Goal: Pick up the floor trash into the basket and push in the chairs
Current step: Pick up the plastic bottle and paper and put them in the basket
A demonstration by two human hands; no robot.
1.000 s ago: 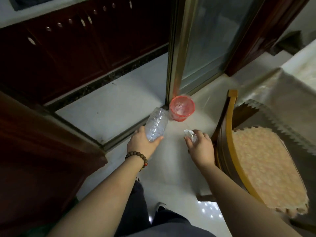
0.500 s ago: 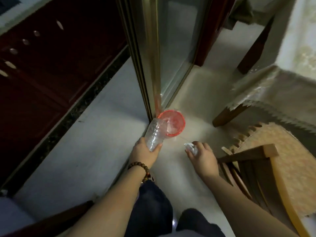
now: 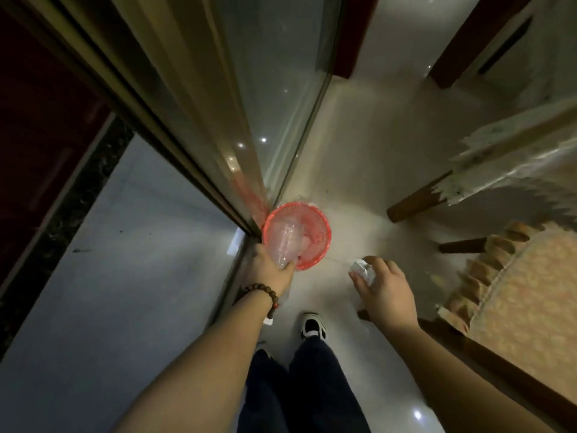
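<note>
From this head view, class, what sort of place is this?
Probably a home dining area: a cushioned wooden chair, a table with a lace-edged cloth, and a sliding glass door.

One view only — a wide-angle camera worn on the person's head, so no second view shares the scene. It looks steeply down, almost straight at the floor [image 3: 359, 157], and slightly forward. The person's own legs and one shoe [image 3: 313, 325] sit at the bottom centre, both forearms entering from the lower edge. The left hand [image 3: 271, 270] and right hand [image 3: 385, 290] lie near mid-frame, at arm's reach from the lens. The red basket [image 3: 318, 235] stands just beyond them, close to centre. Wide-angle distortion is marked — the glass door frame [image 3: 175, 120] fans outward toward the upper left, and the chair cushion [image 3: 524, 307] stretches along the right edge.
</note>
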